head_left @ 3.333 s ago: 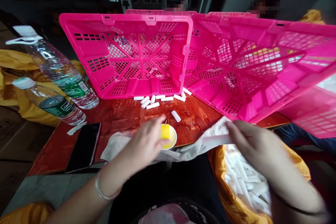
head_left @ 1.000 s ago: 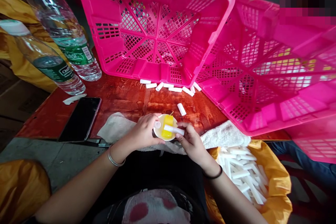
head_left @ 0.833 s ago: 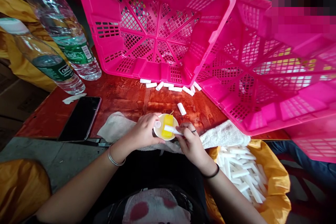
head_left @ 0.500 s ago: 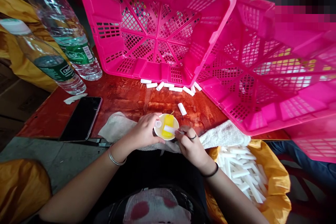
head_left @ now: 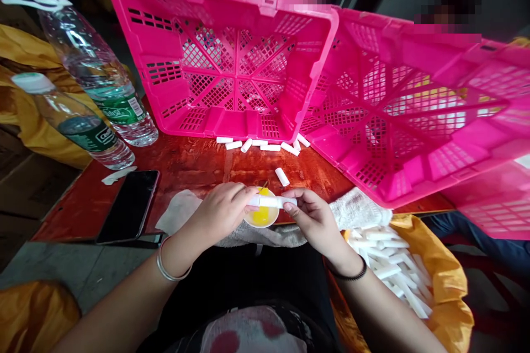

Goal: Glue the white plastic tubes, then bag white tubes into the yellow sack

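Note:
A white tube (head_left: 274, 201) lies level between my two hands, just above a small white dish (head_left: 262, 216) with yellow matter in it. My left hand (head_left: 221, 213) pinches the tube's left end, where a short white cap piece sits. My right hand (head_left: 311, 216) grips its right end. The dish rests on a white towel (head_left: 356, 211) at the near edge of the red table (head_left: 194, 165). To my right a yellow bag (head_left: 430, 273) holds several white tubes (head_left: 391, 270).
Two pink crates (head_left: 232, 60) (head_left: 406, 105) stand tilted on the table, with several short white caps (head_left: 259, 145) below the left one and one cap (head_left: 282, 176) apart. Two water bottles (head_left: 103, 88) (head_left: 72, 124) and a black phone (head_left: 129, 204) lie at left. Two people sit behind the crates.
The tube's tip was in the yellow dish in my right hand; now it is lifted level and my left hand has brought the cap piece onto its left end. The view tilted up slightly.

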Demonstrator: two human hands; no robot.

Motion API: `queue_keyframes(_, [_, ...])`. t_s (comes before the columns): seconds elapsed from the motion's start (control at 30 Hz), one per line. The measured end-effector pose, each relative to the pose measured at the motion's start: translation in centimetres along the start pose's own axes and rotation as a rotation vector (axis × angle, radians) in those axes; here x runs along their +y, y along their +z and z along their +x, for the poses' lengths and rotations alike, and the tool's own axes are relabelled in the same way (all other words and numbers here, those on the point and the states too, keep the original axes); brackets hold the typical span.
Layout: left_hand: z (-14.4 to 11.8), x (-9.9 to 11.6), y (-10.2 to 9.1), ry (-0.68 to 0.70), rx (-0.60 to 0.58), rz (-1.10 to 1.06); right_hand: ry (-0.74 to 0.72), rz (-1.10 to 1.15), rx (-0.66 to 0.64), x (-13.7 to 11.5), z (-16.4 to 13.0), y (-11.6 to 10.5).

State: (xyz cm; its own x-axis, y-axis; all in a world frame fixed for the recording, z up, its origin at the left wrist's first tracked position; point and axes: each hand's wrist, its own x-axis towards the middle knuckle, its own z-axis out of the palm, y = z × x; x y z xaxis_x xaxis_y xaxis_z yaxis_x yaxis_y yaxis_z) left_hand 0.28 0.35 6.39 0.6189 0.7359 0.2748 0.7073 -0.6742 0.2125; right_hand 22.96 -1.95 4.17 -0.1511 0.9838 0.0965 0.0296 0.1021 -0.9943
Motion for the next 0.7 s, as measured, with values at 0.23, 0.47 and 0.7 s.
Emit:
queue_keyframes(0.23, [-0.2, 2.3, -0.4, 0.056, -0.031, 0.196, 0.087, -0.060, -0.101, -1.2, 0.3, 0.3])
queue_keyframes(0.47, [-0.1, 3.6, -0.1, -0.064, -0.090, -0.132, -0.069, -0.362, -0.018, -1.3, 0.9, 0.3])
queue_keyframes(0.7, [-0.2, 6.9, -1.1, -0.344, -0.565, -1.101, -0.537, -0.558, -0.046, -2.7, -1.6, -1.2])
